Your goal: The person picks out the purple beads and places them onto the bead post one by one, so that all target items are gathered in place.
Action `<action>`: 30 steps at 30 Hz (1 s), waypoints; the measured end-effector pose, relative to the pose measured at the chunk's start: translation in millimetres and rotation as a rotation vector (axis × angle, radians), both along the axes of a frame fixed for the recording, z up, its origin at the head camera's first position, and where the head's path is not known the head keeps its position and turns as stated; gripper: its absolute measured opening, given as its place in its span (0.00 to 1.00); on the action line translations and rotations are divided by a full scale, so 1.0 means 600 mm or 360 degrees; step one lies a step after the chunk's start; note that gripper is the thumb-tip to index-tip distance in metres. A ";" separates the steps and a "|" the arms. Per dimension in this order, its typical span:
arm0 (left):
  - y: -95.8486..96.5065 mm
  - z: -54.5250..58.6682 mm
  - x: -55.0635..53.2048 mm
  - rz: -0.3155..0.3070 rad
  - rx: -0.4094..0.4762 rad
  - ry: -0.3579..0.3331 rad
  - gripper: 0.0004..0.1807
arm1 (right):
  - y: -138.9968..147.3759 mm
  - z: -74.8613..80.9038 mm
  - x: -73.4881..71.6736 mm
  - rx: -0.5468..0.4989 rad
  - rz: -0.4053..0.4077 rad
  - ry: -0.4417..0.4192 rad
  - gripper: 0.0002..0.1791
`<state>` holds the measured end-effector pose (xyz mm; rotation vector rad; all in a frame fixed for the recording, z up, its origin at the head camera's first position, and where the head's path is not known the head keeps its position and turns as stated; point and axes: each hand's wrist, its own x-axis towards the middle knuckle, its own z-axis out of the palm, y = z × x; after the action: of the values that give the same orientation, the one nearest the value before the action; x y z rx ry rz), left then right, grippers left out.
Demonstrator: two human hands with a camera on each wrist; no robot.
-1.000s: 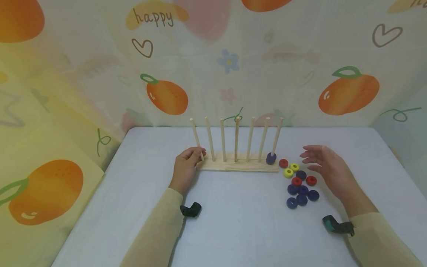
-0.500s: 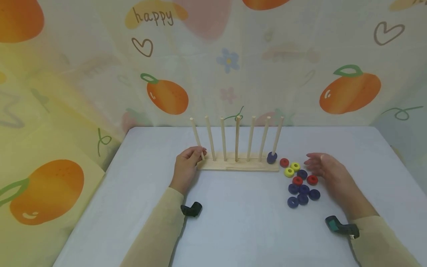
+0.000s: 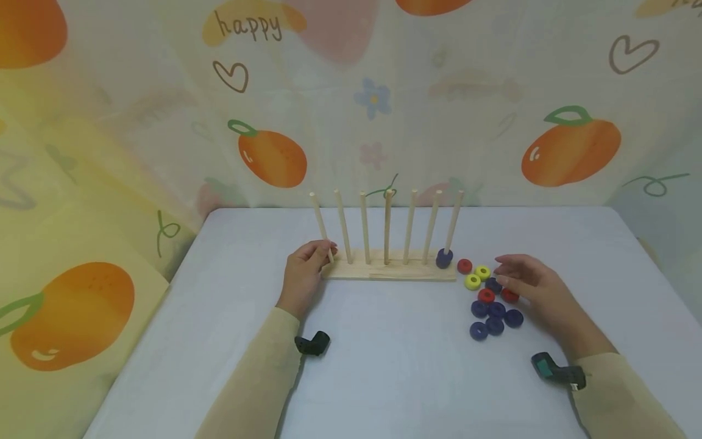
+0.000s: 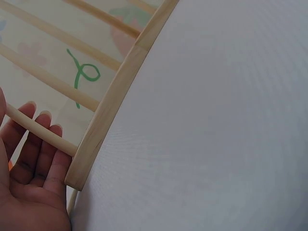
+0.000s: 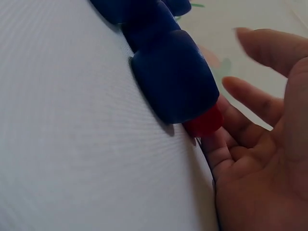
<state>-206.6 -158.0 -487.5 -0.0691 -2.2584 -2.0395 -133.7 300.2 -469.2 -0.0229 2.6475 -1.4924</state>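
Observation:
A wooden peg rack [image 3: 356, 272] with a row of upright pegs stands at mid table. My left hand [image 3: 306, 268] pinches its leftmost peg [image 4: 45, 132] near the base, thumb in front and fingers behind. One dark blue bead [image 3: 444, 260] sits low on the rightmost peg. Right of the rack lie loose ring-shaped beads: red, yellow and several dark blue. My right hand [image 3: 540, 296] is at the right side of these beads with fingers parted. In the right wrist view its fingers lie behind a red bead [image 5: 207, 122], which a blue bead [image 5: 175, 77] partly covers.
The beads lie in a loose cluster, with two yellow beads [image 3: 473, 281] nearest the rack and blue beads [image 3: 495, 326] at the front. A white cloth [image 3: 384, 366] covers the table. Behind it hangs a curtain [image 3: 439, 122] printed with oranges.
My right hand has lowered toward the beads and now overlaps the rightmost red one. The left hand stays on the peg, and the rack has not moved.

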 end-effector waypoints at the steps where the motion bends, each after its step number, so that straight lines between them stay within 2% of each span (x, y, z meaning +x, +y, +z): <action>1: 0.000 0.000 0.000 0.0001 0.0003 0.0000 0.21 | -0.002 0.000 0.000 0.0021 0.0006 -0.0010 0.29; 10: -0.001 -0.001 -0.001 -0.0001 0.0006 0.0017 0.21 | -0.005 -0.005 -0.003 0.0221 0.0110 -0.0016 0.30; 19: 0.000 -0.003 -0.001 0.0003 0.0012 0.0002 0.21 | -0.004 -0.009 -0.004 0.0234 0.0126 -0.0018 0.31; 30: -0.001 -0.003 -0.001 0.0002 0.0014 -0.0009 0.22 | -0.006 -0.009 -0.002 0.0255 0.0089 0.0014 0.28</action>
<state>-207.2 -158.6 -489.2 -0.0614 -2.2518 -2.0513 -134.9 296.7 -474.4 -0.0900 2.7403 -1.2625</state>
